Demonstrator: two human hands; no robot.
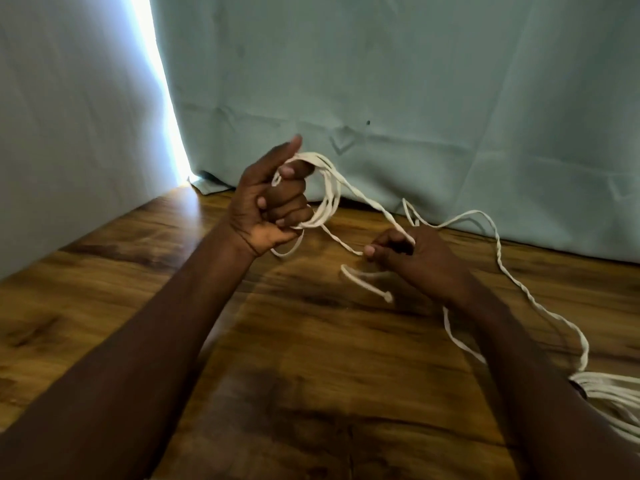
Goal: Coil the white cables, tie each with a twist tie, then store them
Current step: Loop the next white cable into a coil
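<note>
Nearest me, a bundle of white cord strands [609, 393] lies at the right edge of the glossy, grained wooden tabletop [311, 375]. My right hand [412, 254] pinches the thin, twisted white cable [377, 207] between thumb and curled fingers. My left hand [273, 202], raised, has its fingers curled through several round loops of it, thumb extended. Beyond hangs a creased pale green curtain [415, 81].

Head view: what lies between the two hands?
In the head view, a taut stretch of white cable runs from the coil held by the left hand to the right hand, over bare wooden table.
</note>
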